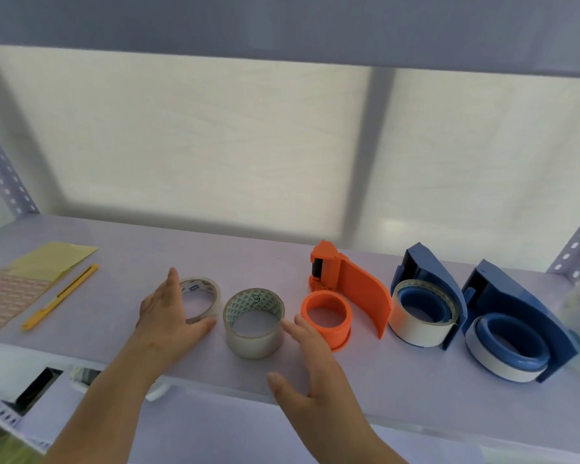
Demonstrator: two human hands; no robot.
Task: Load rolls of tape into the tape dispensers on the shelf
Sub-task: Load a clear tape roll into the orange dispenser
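Tape rolls lie flat on the pale shelf (399, 390), near its front edge. A clear roll with a patterned core (254, 324) sits at the middle, and at its 10 o'clock a thinner clear roll (204, 298) lies partly behind the left hand (168, 321). That hand is spread open, fingers straight, palm down; its fingertips overlap the thinner roll, though whether they touch it I cannot tell. It grips nothing. The right hand (310, 370) is at 4 o'clock of the patterned roll, fingers loosely open and empty, one fingertip just beside the roll's wall.

At 3 o'clock of the patterned roll stands an orange dispenser (345, 289) with a bare orange hub (327, 318). Farther toward 3 o'clock are two blue dispensers: the nearer blue dispenser (427, 309) and the far blue dispenser (516, 326), each with white tape around its hub.

At 9 o'clock, well apart, a yellow utility knife (59, 298) lies beside sheets of paper (31, 279).
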